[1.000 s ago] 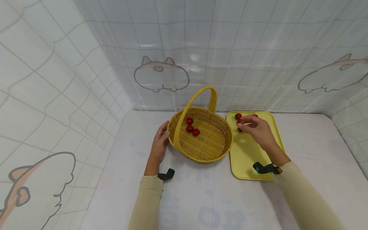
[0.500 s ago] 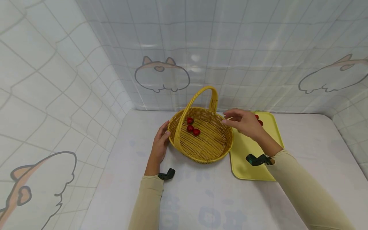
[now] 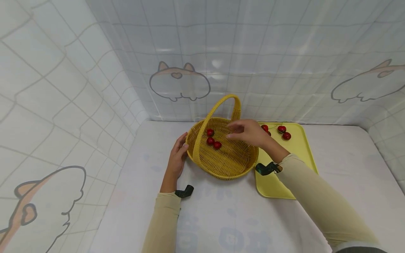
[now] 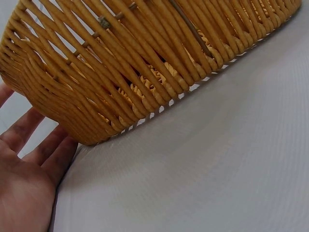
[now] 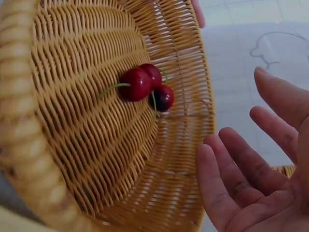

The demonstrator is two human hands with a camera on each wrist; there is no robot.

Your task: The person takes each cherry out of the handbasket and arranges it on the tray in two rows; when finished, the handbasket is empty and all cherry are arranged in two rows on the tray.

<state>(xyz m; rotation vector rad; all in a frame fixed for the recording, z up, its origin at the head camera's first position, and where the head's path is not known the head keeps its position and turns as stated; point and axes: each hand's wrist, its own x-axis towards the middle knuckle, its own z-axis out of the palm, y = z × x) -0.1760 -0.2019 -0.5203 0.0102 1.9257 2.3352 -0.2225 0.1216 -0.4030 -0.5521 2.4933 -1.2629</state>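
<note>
My left hand (image 3: 178, 156) rests against the left side of a yellow wicker basket (image 3: 227, 172) with a tall handle. In the left wrist view its extended fingers (image 4: 21, 130) touch the woven outer wall. Three dark red cherries (image 3: 210, 141) lie inside the basket, left of its middle; green stems show in the right wrist view. Over the right part of the basket hovers my right hand (image 3: 248, 133). Its fingers are spread and relaxed in the right wrist view, holding nothing, apart from the cherries (image 5: 135, 84).
Right of the basket lies a yellow tray (image 3: 284, 161), partly covered by the right forearm. Several cherries (image 3: 286, 136) sit near its back edge. A tiled-pattern curtain (image 3: 269, 70) hangs directly behind the table (image 3: 215, 211).
My right hand has left the cherries on the tray and moved left over the basket. My left hand stays at the basket, and the three cherries inside have not moved.
</note>
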